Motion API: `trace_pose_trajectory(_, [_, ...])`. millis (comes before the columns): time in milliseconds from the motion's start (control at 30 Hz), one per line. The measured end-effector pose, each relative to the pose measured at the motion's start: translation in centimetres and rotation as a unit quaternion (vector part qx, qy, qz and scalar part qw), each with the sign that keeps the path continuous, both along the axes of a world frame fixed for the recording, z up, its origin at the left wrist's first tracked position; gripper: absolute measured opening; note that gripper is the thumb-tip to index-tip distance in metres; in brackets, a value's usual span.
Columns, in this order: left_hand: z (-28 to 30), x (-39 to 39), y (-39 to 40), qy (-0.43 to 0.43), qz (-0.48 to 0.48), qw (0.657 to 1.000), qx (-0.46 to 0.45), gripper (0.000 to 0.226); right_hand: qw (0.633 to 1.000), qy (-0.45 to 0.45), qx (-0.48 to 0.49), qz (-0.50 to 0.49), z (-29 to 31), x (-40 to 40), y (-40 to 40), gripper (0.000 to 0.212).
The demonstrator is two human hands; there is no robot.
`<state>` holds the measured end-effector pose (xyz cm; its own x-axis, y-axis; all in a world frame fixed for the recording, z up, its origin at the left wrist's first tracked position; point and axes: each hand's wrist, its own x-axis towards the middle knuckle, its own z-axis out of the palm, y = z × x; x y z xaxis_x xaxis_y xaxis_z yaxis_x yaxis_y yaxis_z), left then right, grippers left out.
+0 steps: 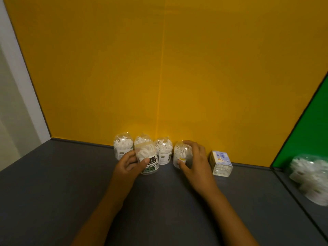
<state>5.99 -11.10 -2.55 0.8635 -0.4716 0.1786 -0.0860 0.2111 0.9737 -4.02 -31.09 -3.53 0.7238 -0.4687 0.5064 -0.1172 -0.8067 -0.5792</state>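
Several clear plastic jars of white dental floss picks stand on a dark grey shelf (71,174) against an orange back wall. My left hand (130,163) grips the front jar (148,158), whose label reads "DENTAL FLOSS". Behind it stand three more jars: a left jar (122,143), a middle jar (142,139) and a right jar (164,150). My right hand (194,161) grips another jar (180,153), slightly tilted, just right of that row.
A small clear square box with a blue and white label (220,162) stands to the right of my right hand. Blurred jars of picks (310,176) sit in the neighbouring compartment, before a green wall (305,132). A white frame (21,73) bounds the left side.
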Motion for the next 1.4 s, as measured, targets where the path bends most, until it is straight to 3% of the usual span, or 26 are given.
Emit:
trace_pose_trajectory(333, [0.4, -0.8, 0.2, 0.004, 0.012, 1.000, -0.006, 0.030, 0.998, -0.051, 0.035, 0.000, 0.0, -0.6, 0.2, 0.061])
trace_pose_trajectory(600, [1.2, -3.1, 0.0, 0.022, 0.020, 0.999, -0.019, 0.021, 0.972, -0.144, 0.186, 0.030, 1.0, -4.5, 0.6, 0.069])
trace_pose_trajectory(933, [4.2, -13.2, -2.2, -0.024, -0.024, 0.999, -0.022, 0.024, 0.945, -0.183, 0.267, 0.043, 3.7, -18.2, 0.3, 0.062])
trace_pose_trajectory(1400, [4.5, -32.9, -6.3, -0.029, -0.121, 0.992, -0.024, 0.029, 0.938, -0.204, 0.281, -0.027, 3.7, -40.6, -2.2, 0.060])
